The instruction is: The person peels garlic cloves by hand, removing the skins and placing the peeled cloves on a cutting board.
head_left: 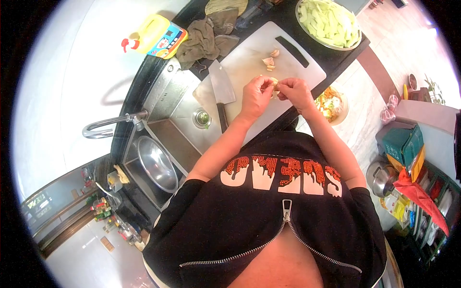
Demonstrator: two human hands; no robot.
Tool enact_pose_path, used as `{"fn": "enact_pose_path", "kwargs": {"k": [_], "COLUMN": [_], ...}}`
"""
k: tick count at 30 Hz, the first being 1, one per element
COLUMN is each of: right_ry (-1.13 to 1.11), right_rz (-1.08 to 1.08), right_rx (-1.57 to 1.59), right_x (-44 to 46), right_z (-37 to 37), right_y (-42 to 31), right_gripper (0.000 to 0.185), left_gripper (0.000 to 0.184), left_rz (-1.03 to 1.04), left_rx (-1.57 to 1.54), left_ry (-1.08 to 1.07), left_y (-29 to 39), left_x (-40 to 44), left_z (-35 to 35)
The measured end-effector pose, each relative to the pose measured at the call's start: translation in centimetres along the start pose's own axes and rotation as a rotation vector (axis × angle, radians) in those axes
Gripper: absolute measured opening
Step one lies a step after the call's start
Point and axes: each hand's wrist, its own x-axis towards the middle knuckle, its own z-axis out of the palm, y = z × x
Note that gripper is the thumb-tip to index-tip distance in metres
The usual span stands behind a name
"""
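Observation:
Over the white cutting board (249, 53), my left hand (258, 96) and my right hand (296, 93) meet with fingertips pinched together. Between them is a small pale garlic clove (274, 82), mostly covered by the fingers. Several unpeeled garlic cloves (269, 61) lie on the board just beyond my hands. To the left of my left hand rests a cleaver (222, 84), its broad blade on the board and its dark handle toward me, reaching over the sink side.
A steel sink (185, 101) is at the left with a faucet (113, 126) and a metal bowl (157, 164). A yellow jug (156, 36) and brown cloth (201, 41) stand behind. Sliced green vegetable fills a bowl (299, 23) at the far right; a scrap bin (343, 108) sits below.

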Motion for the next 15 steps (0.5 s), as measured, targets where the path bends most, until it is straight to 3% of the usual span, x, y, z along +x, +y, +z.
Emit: {"fn": "enact_pose_path", "kwargs": {"k": [8, 11, 15], "right_ry": [0.01, 0.025, -0.042], "right_rz": [-0.003, 0.0, 0.055], "right_rx": [-0.046, 0.029, 0.239], "right_x": [0.0, -0.3, 0.3], "right_z": [0.0, 0.2, -0.1], "right_y": [0.1, -0.4, 0.9], "right_gripper": [0.017, 0.018, 0.016], "left_gripper": [0.011, 0.008, 0.009], "left_rz": [0.057, -0.168, -0.303], "left_rx": [0.093, -0.16, -0.399], "left_ry": [-0.014, -0.021, -0.02], "left_y": [0.1, 0.3, -0.3], "left_x": [-0.2, -0.2, 0.3], "left_z": [-0.1, 0.1, -0.3]}}
